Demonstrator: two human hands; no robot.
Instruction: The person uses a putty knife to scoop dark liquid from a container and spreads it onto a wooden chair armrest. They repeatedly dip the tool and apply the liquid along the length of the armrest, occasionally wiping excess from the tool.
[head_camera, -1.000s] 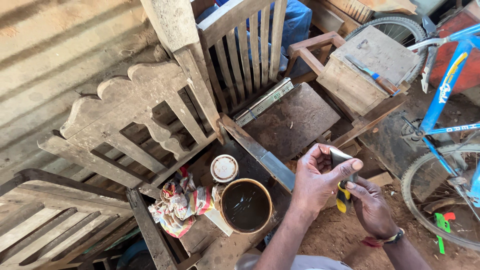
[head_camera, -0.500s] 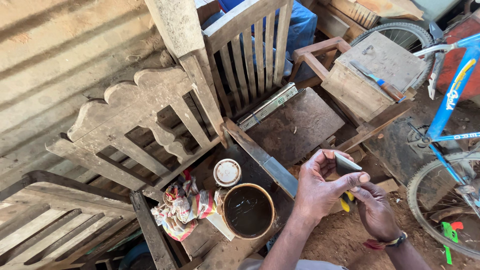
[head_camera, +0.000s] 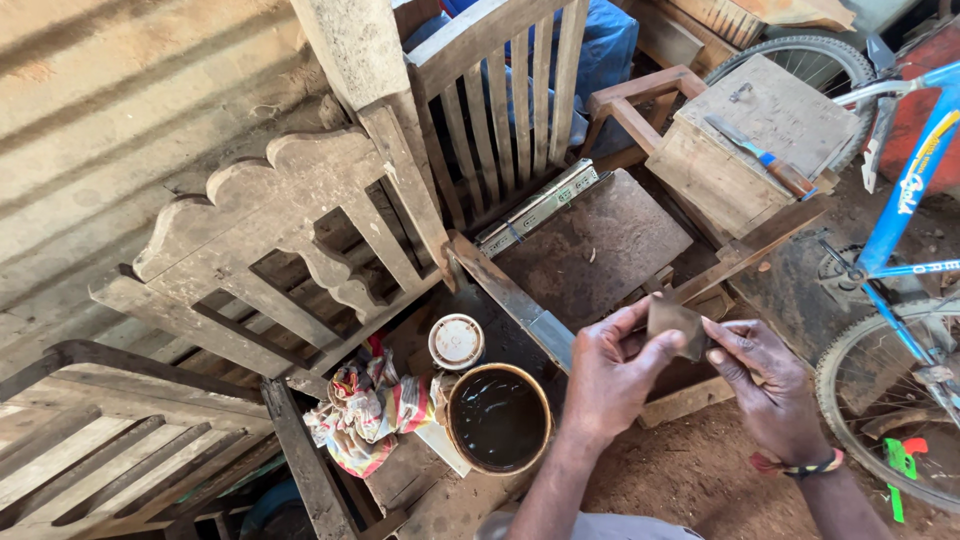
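Holding a small dark square piece (head_camera: 678, 322), maybe sandpaper or a pad, between both hands at right of centre in the frame. Left hand (head_camera: 610, 375) pinching its left edge, thumb on the near side, index finger curled over the top; fingers closed on it. Right hand (head_camera: 765, 380) gripping the right edge, fingertips (head_camera: 718, 335) touching the piece's lower right corner; remaining fingers loosely curled. Piece sitting upright, tilted slightly, above the reddish dirt floor (head_camera: 690, 470). Open tin of dark liquid (head_camera: 498, 417) just left of the left wrist, its round lid (head_camera: 457, 341) lying above and left of it. Coloured rag (head_camera: 365, 410) bunched left of the tin. Carved wooden chair back (head_camera: 270, 240) at centre left, slatted chair (head_camera: 510, 100) at top centre, blue bicycle (head_camera: 905, 200) along the right edge. Wooden box (head_camera: 750, 140) at upper right.
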